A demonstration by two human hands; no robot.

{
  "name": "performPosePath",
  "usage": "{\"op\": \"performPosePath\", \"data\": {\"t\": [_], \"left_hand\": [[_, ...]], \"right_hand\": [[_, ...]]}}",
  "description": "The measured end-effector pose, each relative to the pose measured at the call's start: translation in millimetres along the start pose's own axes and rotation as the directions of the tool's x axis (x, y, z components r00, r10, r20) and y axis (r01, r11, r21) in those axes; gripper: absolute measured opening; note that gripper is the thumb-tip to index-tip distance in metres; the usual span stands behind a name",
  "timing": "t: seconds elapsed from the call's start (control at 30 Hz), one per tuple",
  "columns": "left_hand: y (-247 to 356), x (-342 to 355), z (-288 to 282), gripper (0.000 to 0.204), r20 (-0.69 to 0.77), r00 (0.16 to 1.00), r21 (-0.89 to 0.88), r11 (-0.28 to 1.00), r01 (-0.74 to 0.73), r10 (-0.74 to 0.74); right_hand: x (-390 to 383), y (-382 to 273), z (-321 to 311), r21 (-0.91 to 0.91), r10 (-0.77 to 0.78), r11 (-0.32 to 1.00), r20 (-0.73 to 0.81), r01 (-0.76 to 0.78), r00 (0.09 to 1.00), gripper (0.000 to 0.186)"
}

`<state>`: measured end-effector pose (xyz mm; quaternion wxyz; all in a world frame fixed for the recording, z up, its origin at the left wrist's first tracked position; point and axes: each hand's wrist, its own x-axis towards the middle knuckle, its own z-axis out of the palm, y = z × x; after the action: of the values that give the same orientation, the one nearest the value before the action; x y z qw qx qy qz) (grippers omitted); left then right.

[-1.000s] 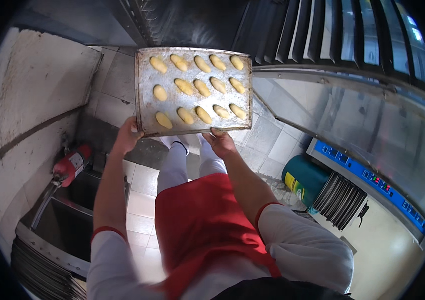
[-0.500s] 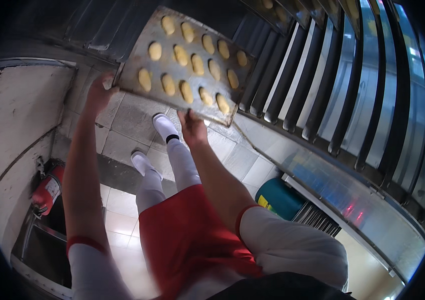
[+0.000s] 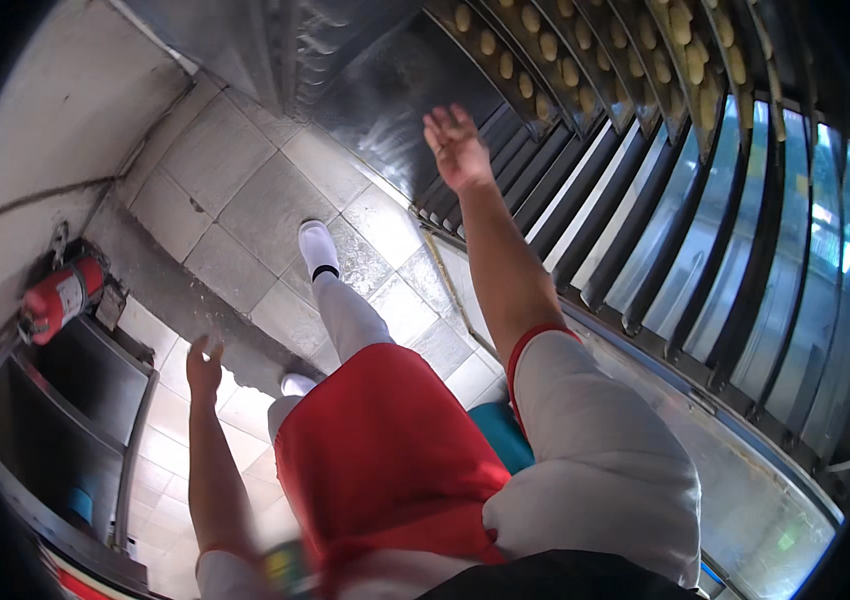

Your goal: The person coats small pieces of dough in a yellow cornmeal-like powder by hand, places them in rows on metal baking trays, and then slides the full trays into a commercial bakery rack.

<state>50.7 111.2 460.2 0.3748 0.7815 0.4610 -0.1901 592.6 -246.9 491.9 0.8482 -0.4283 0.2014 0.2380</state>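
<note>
My right hand is raised with its fingers apart and holds nothing. It is just below the metal trays of oval yellow dough pieces, which sit in the slots of a rack. Low at the left, my left hand hangs over the pale floor tiles, open and without anything in it. Several trays stand side by side in the rack, and their far ends run out of view at the top.
A red fire extinguisher hangs at the left wall above dark metal basins. Grey tiles and a low dark step cover the floor. A teal bin is partly hidden behind my right sleeve.
The tray of dough pieces has left both hands and no longer lies across the view; more trays show in the rack. My left hand has dropped down; my right has moved up and right.
</note>
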Motion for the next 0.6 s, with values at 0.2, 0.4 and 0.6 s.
{"op": "performPosePath", "data": {"t": [0.2,0.4,0.6], "left_hand": [[-211.9,-251.4,31.7,0.035,0.16,0.911,-0.224,0.885,0.409,-0.38],[-362.4,-585.2,79.0,0.033,0.206,0.802,-0.194,0.78,0.595,-0.561],[-429.3,-732.4,113.9,0.059,0.214,0.717,-0.522,0.543,0.658,-0.663]], "right_hand": [[-155.6,101.7,9.7,-0.433,0.334,0.845,-0.03,-0.313,0.942,0.05],[-318.9,183.6,-26.2,-0.871,0.401,0.492,0.223,-0.004,0.889,0.061],[-516.2,225.9,96.8,-0.885,0.423,-0.125,0.361,0.448,0.831,0.058]]}}
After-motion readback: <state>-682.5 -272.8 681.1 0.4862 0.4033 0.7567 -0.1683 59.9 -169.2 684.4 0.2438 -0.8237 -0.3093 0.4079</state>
